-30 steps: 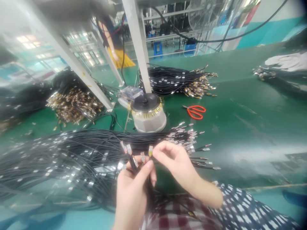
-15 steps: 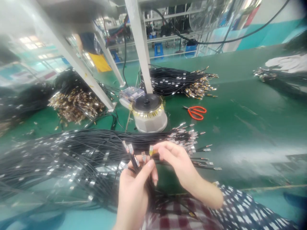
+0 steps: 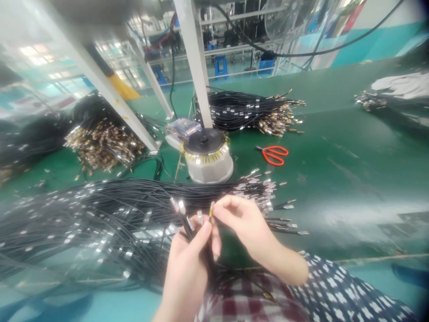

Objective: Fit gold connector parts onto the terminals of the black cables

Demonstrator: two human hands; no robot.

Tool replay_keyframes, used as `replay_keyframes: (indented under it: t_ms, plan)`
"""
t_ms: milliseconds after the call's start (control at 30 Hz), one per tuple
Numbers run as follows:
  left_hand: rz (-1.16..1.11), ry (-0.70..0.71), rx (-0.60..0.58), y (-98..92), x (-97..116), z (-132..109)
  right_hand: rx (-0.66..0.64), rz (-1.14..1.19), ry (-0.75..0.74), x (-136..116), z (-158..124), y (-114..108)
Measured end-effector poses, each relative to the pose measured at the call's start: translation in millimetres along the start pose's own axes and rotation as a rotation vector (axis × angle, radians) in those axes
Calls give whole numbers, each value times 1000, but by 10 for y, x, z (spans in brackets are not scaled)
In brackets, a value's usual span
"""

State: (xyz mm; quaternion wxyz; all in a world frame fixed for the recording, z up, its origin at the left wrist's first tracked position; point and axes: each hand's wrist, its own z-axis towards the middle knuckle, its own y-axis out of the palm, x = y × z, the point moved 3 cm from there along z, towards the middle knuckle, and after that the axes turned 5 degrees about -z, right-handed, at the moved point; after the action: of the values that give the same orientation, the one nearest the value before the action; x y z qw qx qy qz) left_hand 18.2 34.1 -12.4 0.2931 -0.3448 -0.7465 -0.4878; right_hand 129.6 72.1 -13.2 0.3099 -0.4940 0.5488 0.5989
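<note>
My left hand is closed round several black cables, whose silvery ends stick up past the thumb. One cable end with a yellow band stands apart at the fingertips. Against its side, my right hand pinches with thumb and forefinger. Behind both hands lies a thick bundle of black cables with bare metal ends pointing right. Just past it stands a round white dispenser with a black top and short yellow strips around its rim.
Red-handled scissors lie to the right of the dispenser. More cable bundles rest at the back, and another pile is at left. White metal posts rise from the green table. White gloves lie far right.
The yellow piece, sticking out sideways earlier, now lies close around the cable end. My right fingers have shifted slightly. The yellow shape in the left background has moved left.
</note>
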Motion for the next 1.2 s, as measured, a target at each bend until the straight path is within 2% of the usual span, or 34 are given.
replay_keyframes:
  t_ms: [100, 300, 500, 633, 700, 800, 900, 967, 1133, 1200]
  plan:
    - [-6, -27, 33, -32, -13, 1, -19, -7, 17, -23, 17, 0]
    - [33, -21, -43, 0, -15, 20, -88, -37, -48, -60, 29, 27]
    - [28, 24, -9, 1, -1, 14, -8, -145, -137, -94, -21, 32]
    - [21, -21, -137, -22, 0, 16, -21, -177, -116, -136, -20, -22]
    - [16, -75, -225, -38, -9, 24, -83, -140, -38, -134, 10, -51]
    - [-9, -227, -388, -51, -56, 36, -293, 13, 49, -122, 55, -38]
    - [-56, -360, -490, -46, -103, 45, -448, 85, 8, -118, 86, -31]
    - [-76, -366, -477, -29, -101, 59, -453, 75, -46, -107, 99, -82]
    - [34, -204, -219, -6, -24, 106, -430, 40, -119, -137, 74, -361]
    - [129, -132, -168, -6, -8, 112, -412, -52, -115, -182, 67, -442]
